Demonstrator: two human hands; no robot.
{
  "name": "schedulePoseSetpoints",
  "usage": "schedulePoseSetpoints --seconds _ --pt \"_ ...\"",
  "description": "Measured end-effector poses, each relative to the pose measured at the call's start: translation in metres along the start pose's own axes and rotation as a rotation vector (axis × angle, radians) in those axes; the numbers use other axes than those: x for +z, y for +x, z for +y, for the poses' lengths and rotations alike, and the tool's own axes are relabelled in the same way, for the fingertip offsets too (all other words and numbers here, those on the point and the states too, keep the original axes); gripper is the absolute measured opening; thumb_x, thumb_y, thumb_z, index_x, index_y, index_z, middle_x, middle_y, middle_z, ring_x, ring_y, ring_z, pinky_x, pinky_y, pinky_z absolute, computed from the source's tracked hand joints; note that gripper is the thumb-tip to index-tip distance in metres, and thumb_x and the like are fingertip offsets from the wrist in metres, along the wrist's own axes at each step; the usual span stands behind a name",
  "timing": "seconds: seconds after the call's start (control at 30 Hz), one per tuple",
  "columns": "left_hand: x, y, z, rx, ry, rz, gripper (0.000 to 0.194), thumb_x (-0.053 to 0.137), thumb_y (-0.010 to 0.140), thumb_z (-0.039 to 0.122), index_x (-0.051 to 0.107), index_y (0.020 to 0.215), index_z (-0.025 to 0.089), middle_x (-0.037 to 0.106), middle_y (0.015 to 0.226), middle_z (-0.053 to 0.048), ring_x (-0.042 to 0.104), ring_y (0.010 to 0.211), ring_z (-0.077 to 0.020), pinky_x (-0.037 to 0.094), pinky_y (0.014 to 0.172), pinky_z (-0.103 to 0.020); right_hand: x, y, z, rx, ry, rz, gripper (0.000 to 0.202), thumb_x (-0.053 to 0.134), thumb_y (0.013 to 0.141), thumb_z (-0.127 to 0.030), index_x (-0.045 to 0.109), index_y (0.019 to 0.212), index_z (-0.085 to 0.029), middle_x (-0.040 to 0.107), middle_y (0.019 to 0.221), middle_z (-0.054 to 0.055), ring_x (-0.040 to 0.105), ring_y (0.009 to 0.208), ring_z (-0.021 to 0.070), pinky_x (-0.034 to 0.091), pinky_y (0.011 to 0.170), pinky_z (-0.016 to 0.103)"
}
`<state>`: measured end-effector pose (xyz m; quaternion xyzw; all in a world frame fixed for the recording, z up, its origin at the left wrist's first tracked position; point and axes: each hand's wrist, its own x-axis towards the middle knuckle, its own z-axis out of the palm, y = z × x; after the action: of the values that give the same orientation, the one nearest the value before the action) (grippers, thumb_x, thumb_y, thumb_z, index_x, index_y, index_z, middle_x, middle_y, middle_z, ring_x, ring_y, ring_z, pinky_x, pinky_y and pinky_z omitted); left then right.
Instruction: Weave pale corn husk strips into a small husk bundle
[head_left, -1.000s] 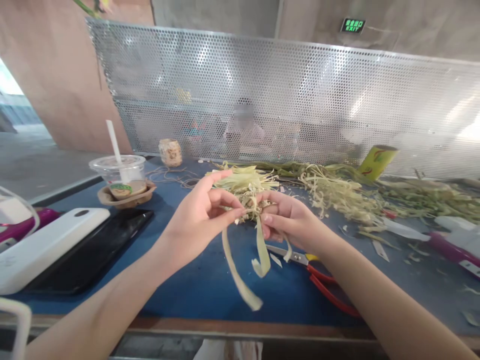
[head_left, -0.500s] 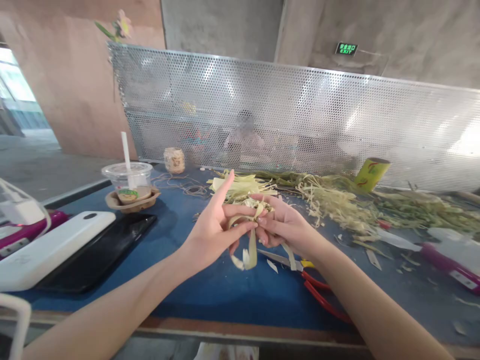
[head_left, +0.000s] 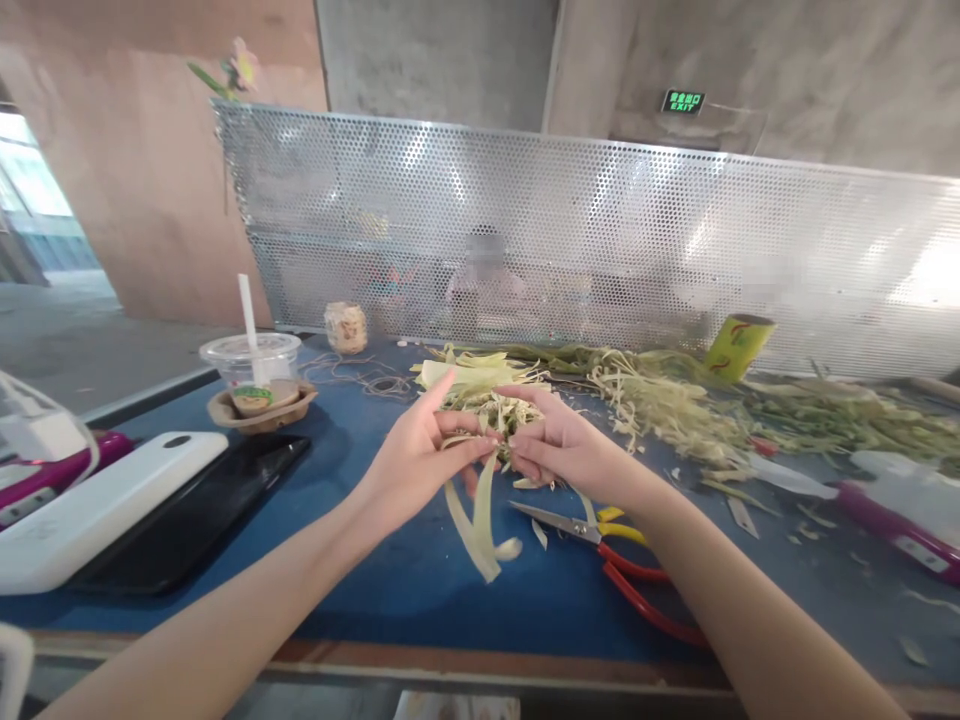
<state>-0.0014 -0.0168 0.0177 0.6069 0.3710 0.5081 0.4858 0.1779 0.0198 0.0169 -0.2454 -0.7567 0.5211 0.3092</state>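
Over the middle of the blue table, my left hand (head_left: 431, 440) pinches a pale green husk strip (head_left: 480, 520), whose ends hang below the fingers. Close beside it on the right, my right hand (head_left: 559, 440) has its fingers pressed together on the small woven husk piece (head_left: 499, 412) between the hands; the fingers hide part of it. Scissors (head_left: 592, 530) with red and yellow handles lie partly open below my right hand, partly under the forearm. Flat pale husks (head_left: 480, 372) lie just behind the hands.
At left are a plastic cup (head_left: 259, 365) with a straw, a white device (head_left: 112, 500) and a black phone (head_left: 217, 500). Shredded husks (head_left: 660, 400) and a yellow-green roll (head_left: 739, 347) lie at right. A perforated metal screen (head_left: 525, 230) stands behind; a person shows through it.
My hands have moved slightly apart. The strip at my left hand now hangs longer and lower, its ends spread. The view has shifted slightly, and more of the scissors shows.
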Motion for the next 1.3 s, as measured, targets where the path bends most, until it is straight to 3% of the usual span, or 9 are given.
schedulePoseSetpoints --seconds 0.13,0.23,0.33,0.47,0.73,1.03,1.17,1.2,1.3 --pt "-0.001 0.000 -0.005 -0.030 -0.036 -0.063 0.090 0.062 0.077 0.020 0.000 0.143 0.018 0.062 0.078 -0.002 0.059 0.059 -0.0114 0.050 0.050 -0.023 -0.004 0.000 -0.001 -0.001 -0.120 -0.057 0.046 0.039 0.090 -0.020 0.026 0.134 -0.019 0.049 0.060 -0.005 0.046 0.053 0.0083 0.036 0.051 0.021" --pt "-0.001 0.000 -0.008 -0.094 -0.077 -0.140 0.090 0.061 0.078 0.020 -0.002 0.143 0.018 0.063 0.079 -0.002 0.060 0.060 -0.0131 0.051 0.050 -0.025 -0.006 0.001 0.000 -0.116 -0.471 0.016 0.041 0.037 0.091 -0.019 0.038 0.132 -0.024 0.058 0.084 0.003 0.054 0.073 0.0130 0.043 0.065 0.027" --pt "-0.001 0.002 -0.010 -0.146 -0.118 -0.117 0.092 0.061 0.077 0.018 -0.003 0.143 0.014 0.064 0.075 -0.003 0.060 0.063 -0.0148 0.052 0.047 -0.025 -0.008 0.003 0.003 -0.306 -0.852 0.069 0.037 0.042 0.088 -0.013 0.054 0.121 -0.024 0.059 0.098 0.007 0.053 0.088 0.0170 0.041 0.077 0.034" --pt "-0.002 0.005 -0.010 -0.189 -0.099 -0.021 0.094 0.065 0.074 0.016 0.001 0.142 0.008 0.062 0.065 -0.002 0.060 0.061 -0.0165 0.047 0.037 -0.021 -0.008 0.004 0.007 -0.454 -1.070 0.092 0.027 0.048 0.086 -0.014 0.062 0.107 -0.023 0.064 0.097 0.005 0.055 0.087 0.0175 0.037 0.081 0.038" --pt "0.000 0.003 -0.012 -0.237 -0.044 -0.045 0.091 0.069 0.070 0.018 0.012 0.140 0.011 0.064 0.064 -0.001 0.064 0.063 -0.0194 0.040 0.030 -0.018 -0.012 0.001 0.010 -0.759 -1.259 0.153 0.020 0.044 0.091 -0.018 0.064 0.093 -0.016 0.069 0.086 0.004 0.057 0.086 0.0163 0.039 0.079 0.032" --pt "0.006 -0.001 -0.010 -0.272 -0.142 -0.121 0.080 0.067 0.071 0.015 0.021 0.137 0.014 0.062 0.064 0.001 0.066 0.068 -0.0195 0.046 0.034 -0.018 -0.008 0.000 0.006 -0.779 -1.293 0.148 0.022 0.041 0.092 -0.019 0.062 0.091 -0.014 0.069 0.086 0.005 0.056 0.086 0.0173 0.039 0.079 0.031" --pt "0.005 0.002 -0.009 -0.179 -0.171 0.019 0.079 0.068 0.070 0.016 0.025 0.136 0.011 0.066 0.071 -0.003 0.063 0.067 -0.0173 0.046 0.033 -0.018 -0.001 -0.004 -0.003 -0.622 -1.179 0.392 0.014 0.048 0.087 -0.021 0.058 0.093 -0.014 0.065 0.092 0.008 0.054 0.087 0.0186 0.038 0.077 0.032" --pt "0.004 0.003 -0.009 -0.161 -0.171 0.055 0.081 0.069 0.068 0.015 0.025 0.136 0.010 0.067 0.074 -0.004 0.062 0.065 -0.0159 0.047 0.033 -0.018 0.001 -0.005 -0.005 -0.621 -1.127 0.448 0.013 0.049 0.085 -0.023 0.057 0.081 -0.014 0.063 0.081 0.007 0.054 0.080 0.0178 0.038 0.073 0.031" --pt "0.002 0.005 -0.009 -0.136 -0.165 0.117 0.093 0.074 0.062 0.013 0.021 0.138 0.010 0.068 0.083 -0.006 0.060 0.055 -0.0115 0.048 0.035 -0.019 0.008 -0.008 -0.009 -0.554 -1.114 0.324 0.026 0.050 0.084 -0.031 0.052 0.062 -0.016 0.051 0.054 -0.001 0.047 0.055 0.0114 0.034 0.063 0.028"
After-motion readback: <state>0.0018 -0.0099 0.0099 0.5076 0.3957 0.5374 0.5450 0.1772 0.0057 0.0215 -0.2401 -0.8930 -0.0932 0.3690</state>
